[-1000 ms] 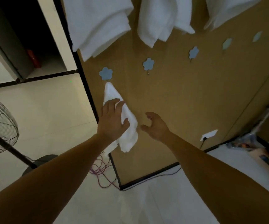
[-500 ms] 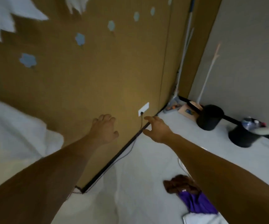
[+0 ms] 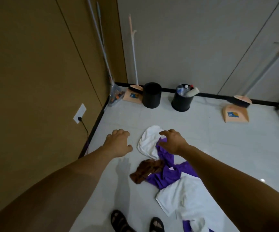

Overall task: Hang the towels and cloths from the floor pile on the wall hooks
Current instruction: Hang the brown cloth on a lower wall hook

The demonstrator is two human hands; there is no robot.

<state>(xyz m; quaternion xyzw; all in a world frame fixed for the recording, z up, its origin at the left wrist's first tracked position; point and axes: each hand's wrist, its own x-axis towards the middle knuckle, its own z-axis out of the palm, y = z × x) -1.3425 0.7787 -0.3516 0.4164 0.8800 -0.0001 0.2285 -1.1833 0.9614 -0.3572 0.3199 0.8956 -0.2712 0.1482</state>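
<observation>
both hands now empty, reaching over the floor pile.

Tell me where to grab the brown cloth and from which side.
Pinch the brown cloth at its bunched, raised middle, coming from above on its left, free side. Its right end meets the purple cloth, so grabbing there could drag both.

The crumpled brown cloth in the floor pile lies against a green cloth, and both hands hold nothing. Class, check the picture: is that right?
Not quite. The head view shows the crumpled brown cloth lying against a purple cloth, not a green one. The rest stands: the left hand and the right hand both hold nothing.
</observation>
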